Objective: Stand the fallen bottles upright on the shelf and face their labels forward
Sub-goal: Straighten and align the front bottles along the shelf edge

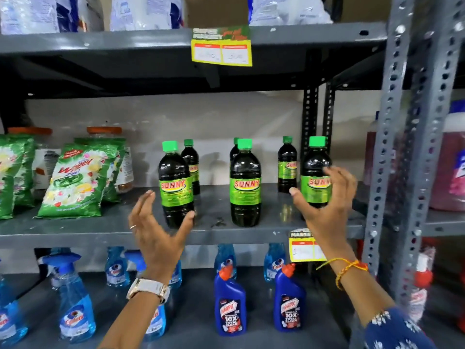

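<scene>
Head view: right hand [324,197] spread, cupping but not gripping the rightmost front bottle [315,172], which stands upright, label forward; left hand [156,222] spread, empty, just beside the leftmost front bottle [176,185], equally near.

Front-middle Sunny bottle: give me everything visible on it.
The front-middle Sunny bottle is clear-looking plastic holding dark liquid, with a bright green screw cap and a green wrap label reading SUNNY in red, facing forward. It stands upright near the front of the grey shelf, untouched by either hand, with another bottle directly behind.
</scene>
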Tool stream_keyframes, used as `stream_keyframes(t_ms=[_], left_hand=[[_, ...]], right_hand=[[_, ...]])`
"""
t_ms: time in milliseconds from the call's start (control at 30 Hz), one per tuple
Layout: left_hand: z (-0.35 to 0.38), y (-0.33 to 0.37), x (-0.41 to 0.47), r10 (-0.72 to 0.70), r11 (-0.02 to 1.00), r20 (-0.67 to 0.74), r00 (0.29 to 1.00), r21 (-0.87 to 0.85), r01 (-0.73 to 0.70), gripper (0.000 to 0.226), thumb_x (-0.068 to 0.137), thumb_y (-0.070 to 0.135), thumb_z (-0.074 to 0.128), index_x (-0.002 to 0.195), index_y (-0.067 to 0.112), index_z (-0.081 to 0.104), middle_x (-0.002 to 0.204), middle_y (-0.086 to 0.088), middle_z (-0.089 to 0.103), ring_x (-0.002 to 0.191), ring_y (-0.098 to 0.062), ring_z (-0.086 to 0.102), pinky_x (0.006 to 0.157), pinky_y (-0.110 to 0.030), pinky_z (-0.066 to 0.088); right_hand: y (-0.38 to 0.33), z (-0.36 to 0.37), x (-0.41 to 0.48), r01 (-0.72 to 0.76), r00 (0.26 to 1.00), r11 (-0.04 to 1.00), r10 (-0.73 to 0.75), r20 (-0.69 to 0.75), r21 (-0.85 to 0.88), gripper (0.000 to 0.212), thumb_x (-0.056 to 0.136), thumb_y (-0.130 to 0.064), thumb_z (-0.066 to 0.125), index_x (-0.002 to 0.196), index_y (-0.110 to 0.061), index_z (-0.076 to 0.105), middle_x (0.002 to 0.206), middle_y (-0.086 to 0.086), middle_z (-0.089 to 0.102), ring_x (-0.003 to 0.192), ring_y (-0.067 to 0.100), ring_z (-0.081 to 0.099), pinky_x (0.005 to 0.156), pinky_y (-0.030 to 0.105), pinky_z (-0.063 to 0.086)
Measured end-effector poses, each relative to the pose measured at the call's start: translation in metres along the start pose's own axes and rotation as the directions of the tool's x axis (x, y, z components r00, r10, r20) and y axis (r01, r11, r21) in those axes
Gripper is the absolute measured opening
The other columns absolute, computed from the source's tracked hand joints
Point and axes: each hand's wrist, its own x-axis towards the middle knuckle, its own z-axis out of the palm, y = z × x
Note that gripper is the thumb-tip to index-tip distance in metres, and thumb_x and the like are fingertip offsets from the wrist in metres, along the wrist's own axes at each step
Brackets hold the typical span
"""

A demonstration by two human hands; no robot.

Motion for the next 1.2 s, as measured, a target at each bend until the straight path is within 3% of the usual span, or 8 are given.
stream_keyframes(t_ms=[67, 133, 267, 367, 467, 667, 900, 1200], left_hand=[[0.015, 0.025, 0.002, 0.065, 0.992, 0.132, 0.989, -0.119, -0.05, 0.077, 0.078, 0.053, 0.063, 0.13, 0.003, 0.038, 0.128, -0.008, 0.042, 0.119, -0.01, 0.04, 0.097, -0.028, 0.04], [0.035, 0.05, 0.006, -0.008, 0.982, 0.364, 0.931, -0.173, 0.076, 0.088, 0.072, 0.059, 0.067, 0.135, 0.008, 0.033, 0.131, -0.001, 0.04, 0.114, 0.001, 0.039, 0.093, -0.018, 0.037], [0.072, 0.064, 0.002, -0.332, 0.901, 0.667, 0.667, 0.014, 0.434, 0.115, 0.05, 0.074, 0.065, 0.141, 0.018, 0.021, 0.142, -0.008, 0.042, 0.123, -0.021, 0.045, 0.099, -0.038, 0.038], [0.079, 0.056, -0.001, -0.403, 0.91, 0.734, 0.547, 0.254, 0.328, 0.117, 0.042, 0.086, 0.056, 0.134, 0.018, 0.029, 0.13, -0.009, 0.056, 0.113, -0.032, 0.056, 0.09, -0.043, 0.046], [0.085, 0.052, -0.002, -0.39, 0.92, 0.759, 0.521, 0.345, 0.186, 0.103, 0.045, 0.088, 0.055, 0.123, 0.02, 0.043, 0.121, -0.006, 0.061, 0.105, -0.033, 0.06, 0.082, -0.04, 0.048], [0.089, 0.053, -0.007, -0.372, 0.916, 0.715, 0.592, 0.387, 0.107, 0.084, 0.054, 0.084, 0.056, 0.112, 0.024, 0.052, 0.109, -0.003, 0.068, 0.097, -0.031, 0.062, 0.067, -0.033, 0.039], [0.09, 0.052, -0.009, -0.36, 0.916, 0.703, 0.613, 0.392, 0.088, 0.084, 0.055, 0.085, 0.053, 0.113, 0.025, 0.052, 0.107, -0.004, 0.068, 0.095, -0.032, 0.063, 0.067, -0.033, 0.04], [0.089, 0.052, -0.009, -0.358, 0.918, 0.716, 0.599, 0.387, 0.086, 0.089, 0.051, 0.089, 0.048, 0.112, 0.024, 0.051, 0.106, -0.005, 0.068, 0.093, -0.032, 0.063, 0.068, -0.034, 0.042]], right_hand=[[0.017, -0.018, 0.013, -0.147, 0.989, 0.989, 0.148, 0.013, -0.018, 0.075, 0.068, -0.05, 0.073, 0.125, -0.012, 0.042, 0.126, 0.01, 0.039, 0.118, 0.013, 0.037, 0.1, 0.022, 0.032], [0.032, -0.026, 0.023, -0.393, 0.901, 0.919, 0.38, 0.21, 0.021, 0.083, 0.064, -0.047, 0.076, 0.13, -0.014, 0.038, 0.123, -0.002, 0.04, 0.112, 0.008, 0.044, 0.094, 0.023, 0.035], [0.059, -0.03, 0.037, -0.58, 0.579, 0.814, 0.43, 0.693, -0.02, 0.034, 0.068, -0.016, 0.078, 0.096, -0.026, 0.061, 0.101, 0.001, 0.064, 0.074, -0.012, 0.062, 0.074, 0.012, 0.051], [0.073, -0.029, 0.04, -0.568, 0.476, 0.821, 0.383, 0.792, -0.055, 0.039, 0.063, -0.007, 0.081, 0.095, -0.024, 0.065, 0.1, 0.004, 0.069, 0.085, 0.003, 0.066, 0.084, 0.023, 0.052], [0.08, -0.029, 0.039, -0.553, 0.487, 0.831, 0.382, 0.785, -0.061, 0.041, 0.061, -0.013, 0.083, 0.097, -0.024, 0.066, 0.101, 0.003, 0.071, 0.094, 0.015, 0.066, 0.09, 0.032, 0.049], [0.08, -0.029, 0.037, -0.498, 0.492, 0.859, 0.393, 0.777, -0.119, 0.056, 0.045, -0.046, 0.083, 0.096, -0.027, 0.068, 0.097, -0.004, 0.073, 0.091, 0.012, 0.068, 0.088, 0.032, 0.049], [0.078, -0.029, 0.037, -0.472, 0.501, 0.871, 0.394, 0.77, -0.139, 0.056, 0.048, -0.045, 0.082, 0.099, -0.028, 0.066, 0.099, -0.001, 0.073, 0.092, 0.014, 0.066, 0.093, 0.039, 0.048], [0.073, -0.031, 0.036, -0.43, 0.537, 0.886, 0.405, 0.74, -0.173, 0.032, 0.056, -0.04, 0.083, 0.08, -0.041, 0.061, 0.081, -0.022, 0.066, 0.079, -0.009, 0.059, 0.067, 0.012, 0.041]])
